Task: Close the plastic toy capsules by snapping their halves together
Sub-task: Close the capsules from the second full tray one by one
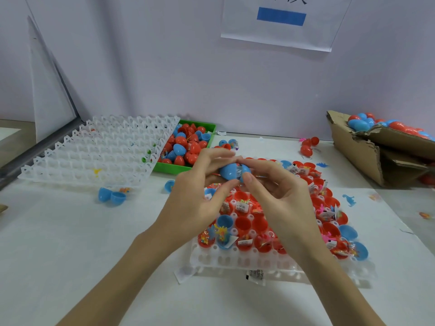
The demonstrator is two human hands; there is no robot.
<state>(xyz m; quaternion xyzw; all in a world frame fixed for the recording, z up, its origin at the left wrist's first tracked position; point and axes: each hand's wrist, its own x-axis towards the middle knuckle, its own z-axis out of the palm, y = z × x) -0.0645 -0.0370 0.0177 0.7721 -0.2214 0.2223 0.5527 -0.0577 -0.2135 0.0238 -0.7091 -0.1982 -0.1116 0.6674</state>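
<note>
Both hands meet above the tray: the left hand (200,184) pinches the bigger half of a blue capsule (231,171), the right hand (277,184) pinches the smaller cap, a gap between them showing a wrapped toy inside. It looks light, smooth, stiff plastic, likely slippery, so best held around each dome, pressing straight along the seam. Glossy, egg-shaped. Below sits the white tray (235,260) of open red halves; a green bin (207,128) of closed capsules sits behind.

two bare hands (200,198), forearms uncovered, no sleeves, rings or gloves
</note>
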